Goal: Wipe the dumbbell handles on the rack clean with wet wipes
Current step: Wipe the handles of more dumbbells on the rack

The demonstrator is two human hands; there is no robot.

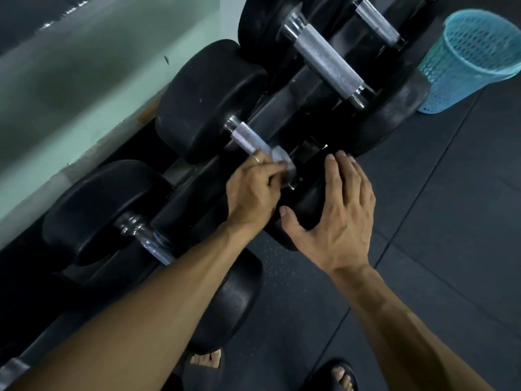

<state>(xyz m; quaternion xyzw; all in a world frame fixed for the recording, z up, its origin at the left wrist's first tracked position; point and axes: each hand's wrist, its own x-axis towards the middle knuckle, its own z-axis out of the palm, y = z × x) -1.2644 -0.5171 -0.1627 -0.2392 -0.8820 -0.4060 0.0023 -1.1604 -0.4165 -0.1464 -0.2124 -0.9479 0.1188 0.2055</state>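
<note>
Black dumbbells with knurled metal handles lie side by side on a low dark rack. My left hand grips a pale wet wipe wrapped round the near end of the middle dumbbell's handle. My right hand lies with straight fingers on that dumbbell's near black head, thumb spread to the side. Another dumbbell's bare handle lies further along the rack, and a third handle shows nearer me, partly under my left forearm.
A light blue mesh basket stands on the dark rubber floor at the upper right. A pale green wall runs behind the rack. My sandalled feet are at the bottom edge.
</note>
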